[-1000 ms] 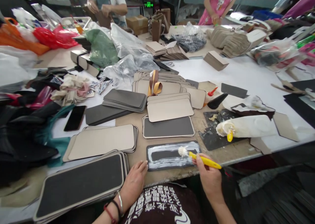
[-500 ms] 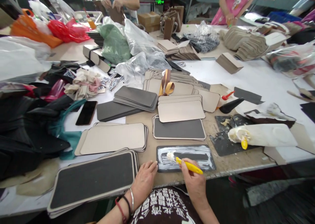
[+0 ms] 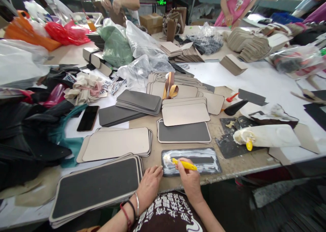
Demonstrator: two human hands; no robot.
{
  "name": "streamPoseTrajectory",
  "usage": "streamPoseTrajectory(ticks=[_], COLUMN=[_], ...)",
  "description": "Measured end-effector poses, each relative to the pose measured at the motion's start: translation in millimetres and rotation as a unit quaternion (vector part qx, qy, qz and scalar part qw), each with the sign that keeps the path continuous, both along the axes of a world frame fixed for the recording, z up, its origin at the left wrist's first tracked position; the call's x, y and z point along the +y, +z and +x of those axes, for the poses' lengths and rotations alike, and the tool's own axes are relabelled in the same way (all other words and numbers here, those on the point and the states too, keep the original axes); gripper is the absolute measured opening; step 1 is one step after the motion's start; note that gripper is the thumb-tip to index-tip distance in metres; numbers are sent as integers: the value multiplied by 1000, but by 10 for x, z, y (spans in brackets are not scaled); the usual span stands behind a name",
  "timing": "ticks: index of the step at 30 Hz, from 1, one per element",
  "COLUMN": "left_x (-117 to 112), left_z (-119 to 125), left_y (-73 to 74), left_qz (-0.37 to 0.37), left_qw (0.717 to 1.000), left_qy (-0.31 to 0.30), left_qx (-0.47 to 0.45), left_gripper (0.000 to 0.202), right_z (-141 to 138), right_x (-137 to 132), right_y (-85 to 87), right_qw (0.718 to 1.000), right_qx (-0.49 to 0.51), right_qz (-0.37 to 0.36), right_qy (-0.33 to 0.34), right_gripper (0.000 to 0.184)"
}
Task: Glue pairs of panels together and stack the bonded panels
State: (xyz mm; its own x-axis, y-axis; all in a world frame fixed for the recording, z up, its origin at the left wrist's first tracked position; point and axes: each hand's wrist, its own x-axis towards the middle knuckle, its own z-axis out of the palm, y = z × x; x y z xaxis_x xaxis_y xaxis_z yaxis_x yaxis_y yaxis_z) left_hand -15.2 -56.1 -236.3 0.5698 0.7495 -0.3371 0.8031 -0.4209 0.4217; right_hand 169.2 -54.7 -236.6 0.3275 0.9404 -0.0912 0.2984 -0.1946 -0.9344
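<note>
My right hand [image 3: 189, 179] grips a yellow-handled brush [image 3: 183, 164] whose white bristle tip rests on the left end of a dark rounded panel [image 3: 206, 160] streaked with white glue. My left hand [image 3: 149, 186] lies flat, fingers stretched out, pressing on the table at the panel's left edge. The panel sits at the table's near edge, straight in front of me.
Stacks of dark and tan panels [image 3: 96, 186] [image 3: 117, 143] [image 3: 183, 131] lie left and beyond. A white glue bottle [image 3: 267, 137] lies on a smeared black sheet to the right. A black phone [image 3: 88, 118] is at left. Two people [image 3: 119, 1] [image 3: 235, 4] work at the far side.
The brush has swept leftward across the panel, from its middle to its left end. The left hand has stayed at the panel's edge. The camera view shifted a little.
</note>
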Motion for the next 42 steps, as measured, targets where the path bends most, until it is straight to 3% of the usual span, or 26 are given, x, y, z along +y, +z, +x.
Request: streamPoseTrajectory(ticks=[2,7,11,13,16,19,21,25,28,31,38,42], left_x=[-4,-11,-12,-5,9,3,-13,-40,-38,-34,-64,-66], left_z=[-9,-32,-28,-18,-1,5,5,22,56,84,133,178], left_y=[-8,-17,-12,-10,-10,-37,-82,-185,-214,-214,-196,-136], left_qz=[-1,-10,-7,-4,-3,4,15,48,59,58,70,60], left_qw=[1000,1000,1000,999,998,997,997,997,996,995,996,997], left_qy=[2,-7,-12,-16,-30,-36,-31,-15,-7,-5,33,42], left_qx=[0,8,27,43,57,67,68,60,68,84,50,28], left_gripper=[46,51,56,59,59,55,55,47,40,37,33,31], right_z=[-78,-23,26,218,754,1282,1468,1344,1004,806,1172,1153], right_x=[-30,-158,-246,-256,-268,-287,-300,-327,-355,-410,-650,-671], right_y=[-6,85,75,4,-66,-17,58,170,189,218,151,117], right_qw=[1000,996,998,998,984,966,951,926,927,936,924,932], right_qx=[-1,-85,-52,-44,-91,-149,-216,-347,-355,-329,-365,-345], right_qz=[-3,-1,-4,-29,-64,-81,-69,42,107,129,114,113], right_qy=[17,-14,27,-24,-142,-198,-210,-144,-54,-12,-12,17], right_gripper=[26,24,25,29,37,43,45,38,25,18,20,21])
